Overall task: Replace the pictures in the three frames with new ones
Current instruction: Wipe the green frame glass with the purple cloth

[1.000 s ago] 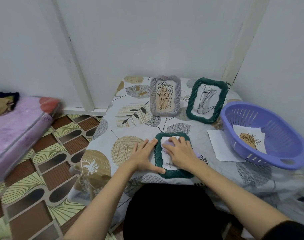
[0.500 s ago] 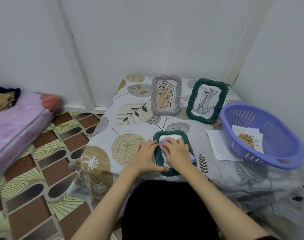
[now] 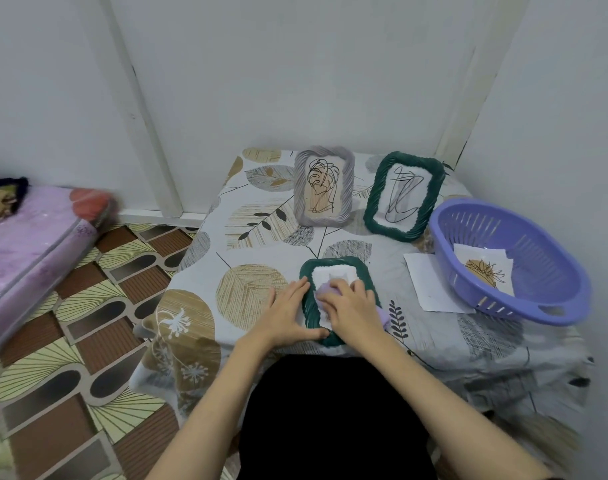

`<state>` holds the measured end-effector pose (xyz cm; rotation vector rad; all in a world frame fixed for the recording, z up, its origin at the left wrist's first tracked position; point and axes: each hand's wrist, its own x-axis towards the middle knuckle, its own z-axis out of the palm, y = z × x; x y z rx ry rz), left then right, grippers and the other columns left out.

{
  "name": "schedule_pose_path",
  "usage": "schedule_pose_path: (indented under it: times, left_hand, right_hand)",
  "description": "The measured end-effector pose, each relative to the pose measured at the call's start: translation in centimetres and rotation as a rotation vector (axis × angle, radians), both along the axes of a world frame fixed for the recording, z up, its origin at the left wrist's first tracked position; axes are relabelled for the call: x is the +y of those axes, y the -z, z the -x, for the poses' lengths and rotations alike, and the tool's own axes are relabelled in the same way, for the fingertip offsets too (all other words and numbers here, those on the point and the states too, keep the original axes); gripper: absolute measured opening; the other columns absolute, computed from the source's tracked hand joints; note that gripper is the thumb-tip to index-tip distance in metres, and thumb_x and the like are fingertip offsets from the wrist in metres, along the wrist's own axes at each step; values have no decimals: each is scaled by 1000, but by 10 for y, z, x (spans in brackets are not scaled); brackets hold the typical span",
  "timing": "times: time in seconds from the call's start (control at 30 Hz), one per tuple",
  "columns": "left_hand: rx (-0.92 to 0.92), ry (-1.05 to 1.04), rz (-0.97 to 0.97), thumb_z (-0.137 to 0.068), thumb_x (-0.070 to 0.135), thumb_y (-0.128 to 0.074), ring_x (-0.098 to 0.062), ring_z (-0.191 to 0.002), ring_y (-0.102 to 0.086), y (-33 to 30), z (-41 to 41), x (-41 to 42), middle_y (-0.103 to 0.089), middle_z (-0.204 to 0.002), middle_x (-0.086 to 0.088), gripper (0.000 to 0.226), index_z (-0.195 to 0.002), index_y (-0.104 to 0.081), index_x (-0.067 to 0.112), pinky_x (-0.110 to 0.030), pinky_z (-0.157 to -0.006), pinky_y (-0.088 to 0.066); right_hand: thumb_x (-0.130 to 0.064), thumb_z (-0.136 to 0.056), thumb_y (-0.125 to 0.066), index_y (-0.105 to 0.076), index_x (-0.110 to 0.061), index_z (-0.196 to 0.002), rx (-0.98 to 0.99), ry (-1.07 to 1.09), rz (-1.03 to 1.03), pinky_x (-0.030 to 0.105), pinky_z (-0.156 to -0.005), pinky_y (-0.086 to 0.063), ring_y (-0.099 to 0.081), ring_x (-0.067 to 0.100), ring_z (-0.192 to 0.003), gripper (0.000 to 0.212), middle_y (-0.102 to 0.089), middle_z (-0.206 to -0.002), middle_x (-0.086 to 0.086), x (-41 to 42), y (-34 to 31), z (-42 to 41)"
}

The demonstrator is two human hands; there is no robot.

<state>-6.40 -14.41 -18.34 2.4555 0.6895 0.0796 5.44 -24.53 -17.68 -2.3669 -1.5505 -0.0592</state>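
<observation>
Green braided frame (image 3: 337,296) lay flat at the near edge of the cloth-covered table (image 3: 254,237), a white sheet showing in its opening. In the head view, the only one, I saw my left hand (image 3: 288,315) lying flat, fingers straight, along the frame's left rim, the thumb across its near corner. My right hand (image 3: 352,306) was curled over a lilac pad or cloth (image 3: 325,291) pressed onto the sheet; what exactly that object was I could not tell.

A grey frame (image 3: 324,187) and a second green frame (image 3: 404,195) stood propped at the back, each with a line drawing. A loose white sheet (image 3: 434,285) lay just beside the purple basket (image 3: 503,258), which held a picture with a tan motif (image 3: 484,273).

Risks, as I judged them: the flat frame sat close to the table's near edge, so a hard rubbing stroke could drag it off if the left hand slipped. Pressure on the sheet could crease or shift it crooked.

Open room lay to the left of the frame on the cloth; to the right, the loose sheet and basket were near, and the standing frames were well apart behind.
</observation>
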Motion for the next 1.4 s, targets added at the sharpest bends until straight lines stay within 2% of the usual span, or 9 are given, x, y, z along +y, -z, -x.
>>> schedule_pose_path:
  times: [0.37, 0.53, 0.73, 0.87, 1.0, 1.1, 1.2, 1.3, 1.4]
  left_hand:
    - [3, -5, 20, -73, 54, -67, -9, -145, -3, -3, 2, -2, -4, -157, 7, 100, -148, -11, 17, -42, -117, 9]
    - [-21, -13, 27, -74, 52, -67, -10, -145, -7, -5, 2, -2, -7, -157, 5, 95, -147, -17, 16, -43, -118, 4]
    - [-44, -69, -30, -64, 63, -68, -9, -144, -11, 1, 3, -17, -16, -155, 5, 106, -145, -20, 15, -40, -118, 1]
    - [-43, -64, -92, -40, 83, -51, -13, -145, -8, -1, 2, -9, -18, -155, 8, 123, -142, -27, 18, -43, -117, -1]
    - [-27, -38, -119, -44, 81, -52, -11, -145, -8, 0, 2, -9, -16, -155, 9, 120, -143, -27, 17, -44, -117, 3]
    - [-35, -45, -124, -40, 85, -46, -9, -143, -15, 2, 2, -8, -20, -154, 9, 124, -141, -27, 16, -44, -117, 0]
    - [-41, -52, -103, -43, 84, -53, -8, -141, -20, 2, 1, -6, -24, -151, 9, 119, -138, -31, 17, -45, -117, -3]
    - [-39, -50, -104, -54, 71, -69, -7, -141, -20, 2, 0, -6, -25, -150, 9, 107, -137, -31, 16, -47, -118, -3]
    - [-29, -39, -105, -51, 75, -63, -7, -140, -20, 2, 0, -6, -24, -150, 10, 110, -138, -29, 16, -47, -118, 0]
  right_hand:
    - [-29, -95, -41, -53, -36, -123, -41, 6, 142, 37, -89, -28, -34, 28, -115, 31, -38, -139, 1, 3, -4, -2]
    - [-48, -93, -26, -52, -40, -124, -24, -112, 164, 33, -84, -31, -39, 25, -110, 41, -43, -137, -8, -27, -7, -26]
    - [-42, -92, -47, -64, -29, -111, 135, -23, 17, 33, -90, -36, -42, 25, -106, 29, -55, -126, -10, -14, -7, -18]
    - [-44, -89, -46, -70, -27, -100, 96, -237, 91, 35, -87, -38, -45, 28, -104, 31, -59, -123, -10, -27, -10, -19]
    - [-40, -91, -48, -68, -28, -105, 8, -121, 217, 34, -88, -36, -42, 26, -107, 27, -57, -120, -7, -27, -21, -45]
    - [-33, -91, -51, -68, -23, -107, 39, -26, 119, 32, -85, -33, -42, 28, -107, 25, -57, -121, -3, -12, -15, -39]
    - [-40, -87, -48, -70, -23, -102, 68, -160, 60, 30, -80, -31, -44, 29, -103, 31, -60, -120, -5, -12, -2, -21]
    - [-47, -80, -40, -73, -23, -84, 4, -312, -38, 33, -67, -39, -53, 27, -82, 40, -68, -104, -7, -36, 2, -23]
    - [-44, -78, -45, -72, -29, -75, -132, -239, -119, 33, -52, -47, -55, 23, -64, 31, -70, -88, -11, -53, 5, -53]
